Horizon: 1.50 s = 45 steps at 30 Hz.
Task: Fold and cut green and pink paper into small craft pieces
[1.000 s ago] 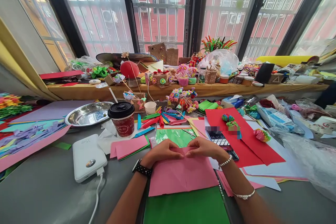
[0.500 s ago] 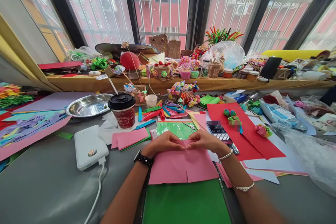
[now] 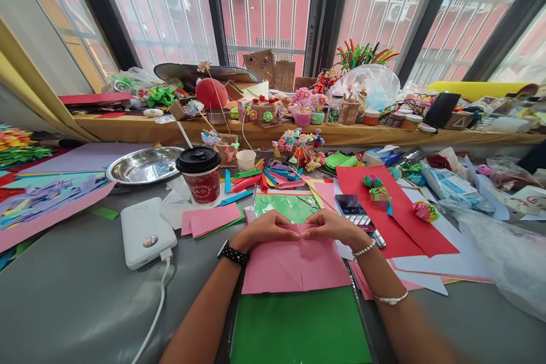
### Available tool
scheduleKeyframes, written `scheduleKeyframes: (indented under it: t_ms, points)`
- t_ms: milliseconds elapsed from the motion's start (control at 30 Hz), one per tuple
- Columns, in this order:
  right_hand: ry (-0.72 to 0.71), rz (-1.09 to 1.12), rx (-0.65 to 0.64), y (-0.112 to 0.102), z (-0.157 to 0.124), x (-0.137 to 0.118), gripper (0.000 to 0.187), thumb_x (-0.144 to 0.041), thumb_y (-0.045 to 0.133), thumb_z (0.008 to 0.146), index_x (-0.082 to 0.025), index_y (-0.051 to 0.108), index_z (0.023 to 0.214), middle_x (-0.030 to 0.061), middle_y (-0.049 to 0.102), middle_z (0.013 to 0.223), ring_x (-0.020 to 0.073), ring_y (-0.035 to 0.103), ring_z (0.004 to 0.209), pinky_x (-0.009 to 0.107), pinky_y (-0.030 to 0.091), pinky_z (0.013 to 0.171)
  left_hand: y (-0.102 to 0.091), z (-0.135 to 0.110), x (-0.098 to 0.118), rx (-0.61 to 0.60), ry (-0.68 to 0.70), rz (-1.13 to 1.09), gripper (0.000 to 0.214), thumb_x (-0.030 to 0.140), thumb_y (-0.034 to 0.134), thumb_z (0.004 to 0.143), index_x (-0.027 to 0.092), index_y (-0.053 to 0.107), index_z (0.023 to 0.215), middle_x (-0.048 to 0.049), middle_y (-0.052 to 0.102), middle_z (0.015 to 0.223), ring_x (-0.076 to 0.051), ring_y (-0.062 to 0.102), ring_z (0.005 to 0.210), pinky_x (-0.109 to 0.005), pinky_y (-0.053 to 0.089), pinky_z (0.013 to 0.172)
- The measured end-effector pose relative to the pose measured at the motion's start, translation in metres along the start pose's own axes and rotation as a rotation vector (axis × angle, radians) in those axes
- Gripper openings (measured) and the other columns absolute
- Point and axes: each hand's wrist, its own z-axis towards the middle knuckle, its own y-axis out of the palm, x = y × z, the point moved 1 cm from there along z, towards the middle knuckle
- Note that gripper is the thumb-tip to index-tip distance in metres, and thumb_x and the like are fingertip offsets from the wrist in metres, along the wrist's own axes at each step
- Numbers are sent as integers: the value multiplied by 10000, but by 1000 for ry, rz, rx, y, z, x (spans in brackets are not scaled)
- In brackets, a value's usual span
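A creased sheet of pink paper (image 3: 294,270) lies over a green sheet (image 3: 298,327) in front of me, with a short slit at the middle of its near edge. My left hand (image 3: 268,228) pinches the paper's far edge between thumb and curled fingers. Close beside it, my right hand (image 3: 328,230) pinches the same edge, the thumb tips almost meeting at the middle. The fingertips behind the paper are hidden. Beyond the hands lies a clear packet with green paper (image 3: 279,206), and scissors (image 3: 307,202) rest on it.
To the left stand a lidded paper cup (image 3: 199,176), a white power bank (image 3: 147,233) with its cable, and pink paper pieces (image 3: 215,219). A phone (image 3: 356,216) and red paper (image 3: 396,222) lie at right. A metal plate (image 3: 145,166) sits farther back.
The view has shifted slightly. Both hands keep their pinch on the pink paper's far edge, with hardly any movement.
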Motion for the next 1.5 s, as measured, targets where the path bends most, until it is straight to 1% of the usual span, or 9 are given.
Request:
scheduleKeyframes:
  t_ms: [367,600,867,1033,1133,1233,1333,1400,1500]
  points:
    - [-6,-75,18,0,1,1,404,-480,535,627,-155,331,499,-70,217,513,48,191,482,207,116,428,3,-2,-3,49,22,44,424,477,526,627,128,399,423,56,231,449,-53,190,456,-219,120,412]
    - [0,-222,119,-7,-3,2,408,-474,520,648,-163,309,489,-71,195,503,52,180,474,207,124,421,-19,-13,-10,156,0,51,271,354,571,609,131,636,749,-1,581,667,-115,463,618,-187,325,543]
    - [53,-401,506,-15,-1,7,299,-428,552,630,-134,576,580,2,517,550,116,424,546,214,283,488,-35,-23,-15,442,-81,42,307,406,562,598,120,635,681,-15,572,628,-127,473,590,-199,310,492]
    - [71,-394,895,-29,-12,2,298,-419,486,707,-139,586,695,59,603,627,164,525,577,249,355,545,-49,-32,-24,709,-169,48,357,443,567,584,119,643,713,-37,599,654,-153,495,608,-223,326,504]
    - [-8,-445,1039,-12,-16,-10,327,-433,416,766,-140,558,798,80,614,671,175,551,607,269,383,585,-56,-37,-30,891,-181,21,346,433,556,598,139,645,758,-55,633,810,-189,527,740,-245,371,601]
    - [-213,-608,673,30,-11,-23,315,-446,461,745,-160,550,842,71,619,709,168,553,623,272,418,585,-58,-38,-35,916,-164,-20,332,400,520,628,144,635,807,-53,636,876,-201,536,795,-258,390,651]
    - [-487,-874,327,73,-3,-27,483,-441,588,647,-159,504,1031,111,553,1068,225,482,998,351,396,819,-57,-36,-39,877,-122,-28,328,328,503,632,145,608,883,-55,616,949,-202,538,828,-265,402,674]
    - [-531,-1015,258,88,3,-22,566,-394,593,664,-135,431,1140,132,481,1174,236,412,1097,388,362,879,-56,-35,-40,871,-113,2,353,280,512,616,150,584,936,-59,587,1016,-200,530,864,-268,399,710]
    - [-567,-1139,250,96,12,-10,447,-320,525,745,-119,442,1136,123,524,1133,220,449,1070,387,394,859,-55,-33,-43,878,-161,40,433,240,535,589,136,540,1009,-81,556,1061,-192,533,837,-270,398,721]
